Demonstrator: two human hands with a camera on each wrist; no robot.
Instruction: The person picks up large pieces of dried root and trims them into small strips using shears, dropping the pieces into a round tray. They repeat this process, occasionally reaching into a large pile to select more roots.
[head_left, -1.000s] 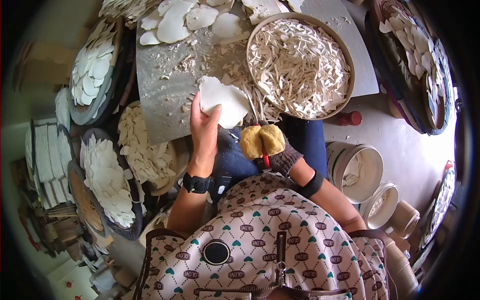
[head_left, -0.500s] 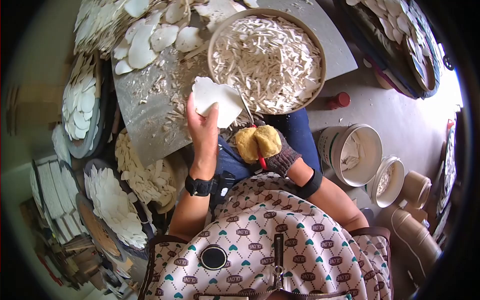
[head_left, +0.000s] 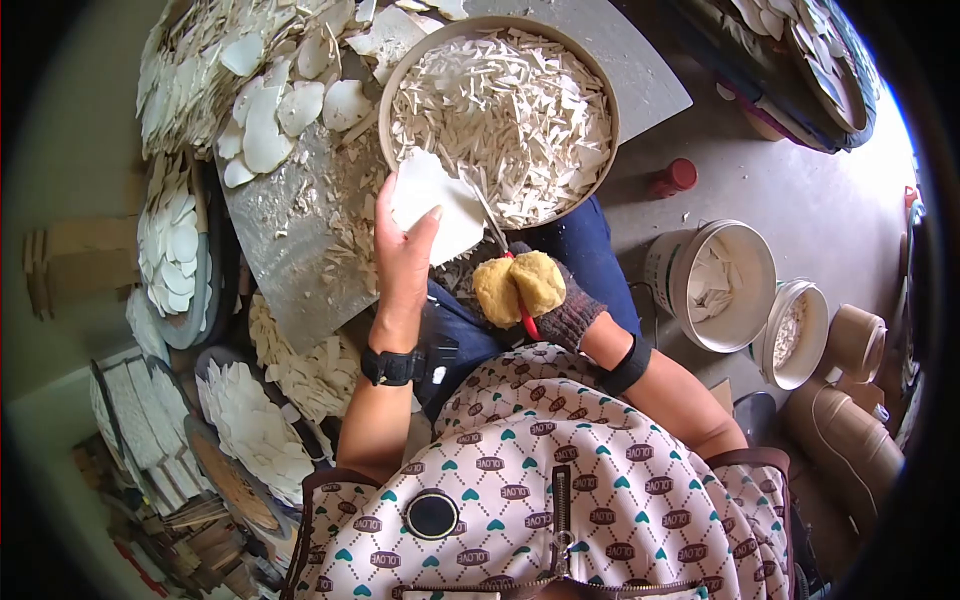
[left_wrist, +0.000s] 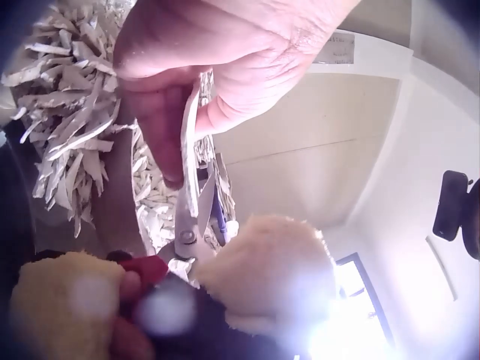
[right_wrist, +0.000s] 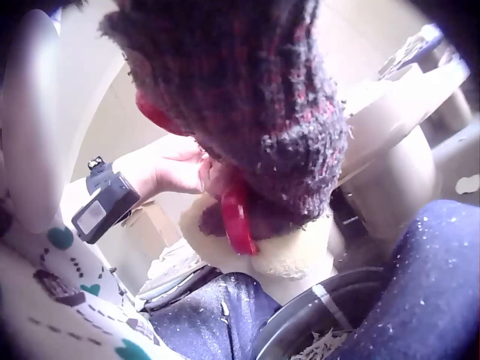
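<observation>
Tabletop cut off, scissors partly hidden

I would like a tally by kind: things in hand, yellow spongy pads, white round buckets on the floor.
Flat white sheet, left hand: 1
Red-handled metal scissors, gloved right hand: 1
Yellow spongy pads: 2
White round buckets: 2
Total: 6

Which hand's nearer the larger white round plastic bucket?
Right. The gloved right hand is left of the bucket in the head view; the bare left hand is farther left.
</observation>
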